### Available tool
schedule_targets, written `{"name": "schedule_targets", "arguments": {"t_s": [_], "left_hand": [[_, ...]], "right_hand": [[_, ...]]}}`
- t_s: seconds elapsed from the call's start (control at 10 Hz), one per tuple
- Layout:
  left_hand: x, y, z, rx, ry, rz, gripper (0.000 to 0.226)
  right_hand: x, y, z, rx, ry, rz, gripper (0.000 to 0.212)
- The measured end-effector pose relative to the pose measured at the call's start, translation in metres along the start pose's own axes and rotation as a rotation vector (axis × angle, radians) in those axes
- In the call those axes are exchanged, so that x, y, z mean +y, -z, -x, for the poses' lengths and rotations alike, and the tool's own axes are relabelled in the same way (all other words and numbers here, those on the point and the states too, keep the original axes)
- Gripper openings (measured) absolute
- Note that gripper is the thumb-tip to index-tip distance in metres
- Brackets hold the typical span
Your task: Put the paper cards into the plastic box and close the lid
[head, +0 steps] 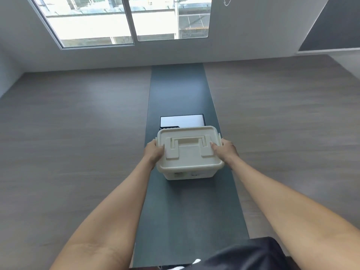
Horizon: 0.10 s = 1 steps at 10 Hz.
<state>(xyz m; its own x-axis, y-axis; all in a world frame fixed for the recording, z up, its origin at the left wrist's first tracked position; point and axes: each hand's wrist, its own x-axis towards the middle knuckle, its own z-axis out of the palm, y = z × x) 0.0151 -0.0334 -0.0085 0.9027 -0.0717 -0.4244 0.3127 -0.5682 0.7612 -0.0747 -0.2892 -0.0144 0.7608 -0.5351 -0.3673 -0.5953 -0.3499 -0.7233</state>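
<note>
Head view, looking down. Left hand [154,152]: thumb lies on the lid's [190,151] left edge, remaining fingers curl round the side out of sight, gripping the cream plastic box [190,174]. Right hand [226,150]: thumb on the lid's right edge, fingers wrapped down the right side, same grip. Both bare forearms reach in from the bottom corners. Lid sits flat on the box; fold-down handle [188,144] lies flush in its recess. Side latches mostly covered by the hands; cannot tell whether they are snapped. Paper cards not visible with the lid on. Box rests on a long dark mat [181,211] running up the wooden floor [78,133]. Just behind the box, on the mat, lies a flat white panel with black border [182,120], partly hidden by the box. Window [124,18] in the far wall.
</note>
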Motion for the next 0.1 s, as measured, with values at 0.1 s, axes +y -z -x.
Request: {"name": "schedule_targets", "arguments": {"t_s": [0.1], "left_hand": [[-0.0021,0.0046,0.0211,0.019,-0.043,0.132,0.057]], "right_hand": [[0.0089,0.0123,0.0105,0.014,0.021,-0.105,0.068]]}}
